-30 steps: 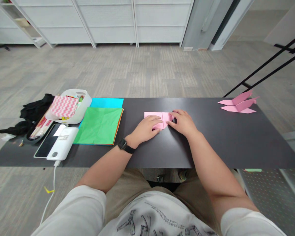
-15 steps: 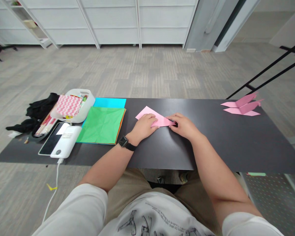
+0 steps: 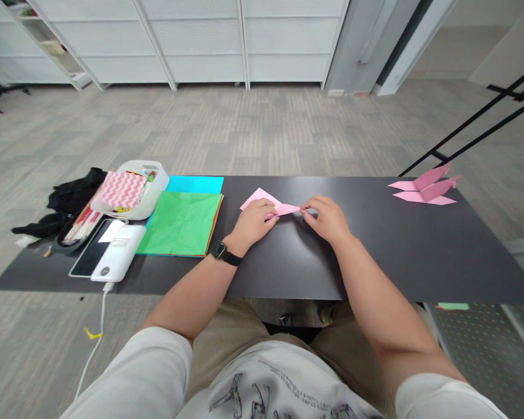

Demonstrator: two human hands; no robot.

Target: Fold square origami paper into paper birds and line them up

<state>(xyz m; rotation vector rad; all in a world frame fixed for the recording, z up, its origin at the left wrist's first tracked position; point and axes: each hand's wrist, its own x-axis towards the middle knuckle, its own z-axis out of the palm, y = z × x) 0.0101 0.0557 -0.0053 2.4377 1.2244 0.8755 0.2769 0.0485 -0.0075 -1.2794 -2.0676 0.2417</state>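
A sheet of pink folded paper (image 3: pixel 287 208) lies in front of me on the dark table, narrowing to a point at its right end. My left hand (image 3: pixel 257 221) covers its lower left part, fingers closed on the paper near its middle. The thumb and fingertips of my right hand (image 3: pixel 326 219) pinch the narrow right tip, which looks slightly raised from the tabletop. The paper's wide left corner shows above my left fingers; what lies under that hand is hidden.
Two pink folded paper figures (image 3: pixel 425 187) stand at the table's (image 3: pixel 375 262) right end. To the left lie green paper (image 3: pixel 181 224), blue paper (image 3: pixel 196 183), a white power bank (image 3: pixel 119 253) with a cable, a phone (image 3: pixel 91 250), a white basket (image 3: pixel 157 189) and black cloth (image 3: pixel 76 189).
My right hand has gone from pressing around the paper's right end to pinching its tip, which has shifted up and slightly left. My left hand stays on the paper.
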